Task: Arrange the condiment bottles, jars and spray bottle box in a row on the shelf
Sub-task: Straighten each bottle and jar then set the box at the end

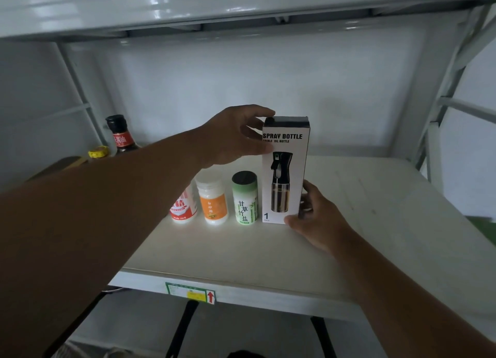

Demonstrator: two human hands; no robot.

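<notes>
Your left hand [236, 135] reaches in from eight o'clock, arm stretched long across the frame, fingers curled over the top left corner of the spray bottle box [285, 170] with the thumb pressed on its front face. Your right hand [312, 218] comes up from five o'clock and grips the box's lower right corner, thumb on the front edge, fingers wrapped round the side. The box stands upright on the shelf [268, 250], near the centre, its base touching the board. Just beside it at nine o'clock stands the green-labelled jar [244, 198] with a dark cap, then the orange-labelled jar [213, 199] with a white lid, then the red-and-white jar [183, 207], its top hidden behind your left forearm. That makes three jars in a line, one box at the right end. Further off at ten o'clock, back by the frame post, one dark sauce bottle [120, 136] with a red neck label shows, its body cut off by your arm, and a yellow cap [98, 151] pokes out beside it; what it belongs to you cannot make out.
</notes>
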